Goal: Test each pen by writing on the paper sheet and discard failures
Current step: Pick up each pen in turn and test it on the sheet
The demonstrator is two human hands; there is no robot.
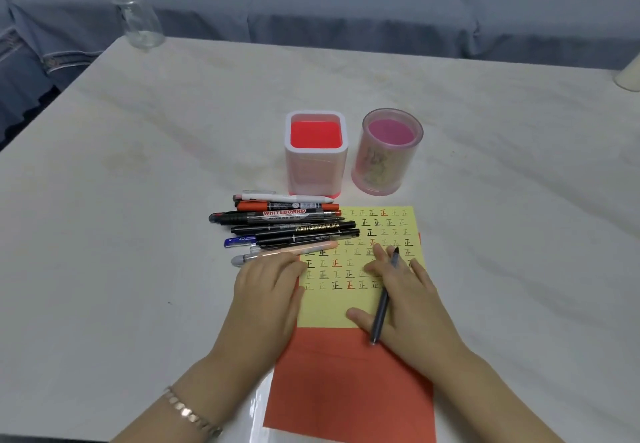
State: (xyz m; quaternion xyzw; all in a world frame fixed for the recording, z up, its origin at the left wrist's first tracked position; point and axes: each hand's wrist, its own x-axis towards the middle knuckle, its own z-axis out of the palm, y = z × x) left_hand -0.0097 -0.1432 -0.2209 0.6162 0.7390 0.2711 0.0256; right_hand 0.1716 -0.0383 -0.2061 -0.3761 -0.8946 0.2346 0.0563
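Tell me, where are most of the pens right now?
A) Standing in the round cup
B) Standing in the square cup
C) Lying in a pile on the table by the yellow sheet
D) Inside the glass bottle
C: the pens lie piled on the table at the left edge of the sheet, while the square cup and round cup show bare bottoms.

Paper sheet partly under right hand — red sheet cut off below.
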